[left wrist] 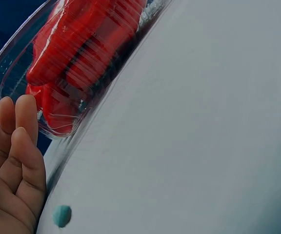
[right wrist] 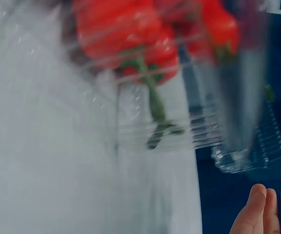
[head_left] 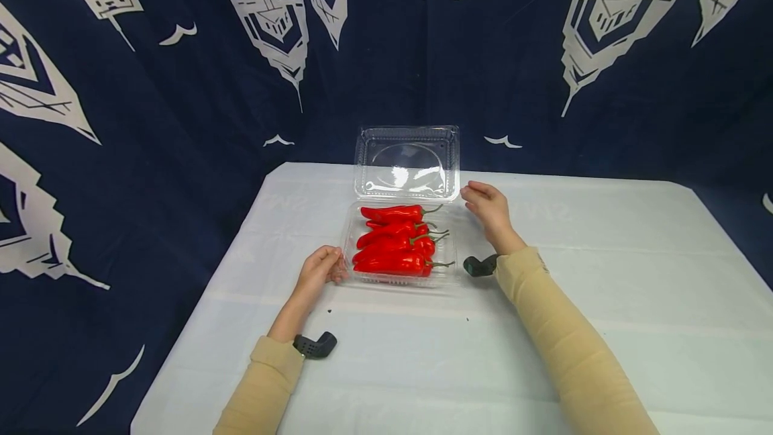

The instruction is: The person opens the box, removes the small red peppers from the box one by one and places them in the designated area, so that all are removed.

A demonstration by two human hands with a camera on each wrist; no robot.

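Observation:
A clear plastic clamshell box [head_left: 447,272] stands on the table with its transparent lid [head_left: 406,146] raised at the back. Several red peppers [head_left: 392,262] with green stems lie side by side in its base; in the right wrist view a pepper stem [right wrist: 155,105] shows through the plastic. My left hand [head_left: 320,267] is at the box's left side, its loosely bent fingers [left wrist: 27,117] close to the wall; contact cannot be told. By the lid's lower right corner is my right hand [head_left: 488,210], fingers extended and nothing visible in its grip.
A white cloth covers the table [head_left: 604,327], and a dark blue curtain [head_left: 374,72] with white building prints hangs behind it. Tiny dark specks [head_left: 329,311] lie in front of the box. Each wrist wears a black camera [head_left: 480,266].

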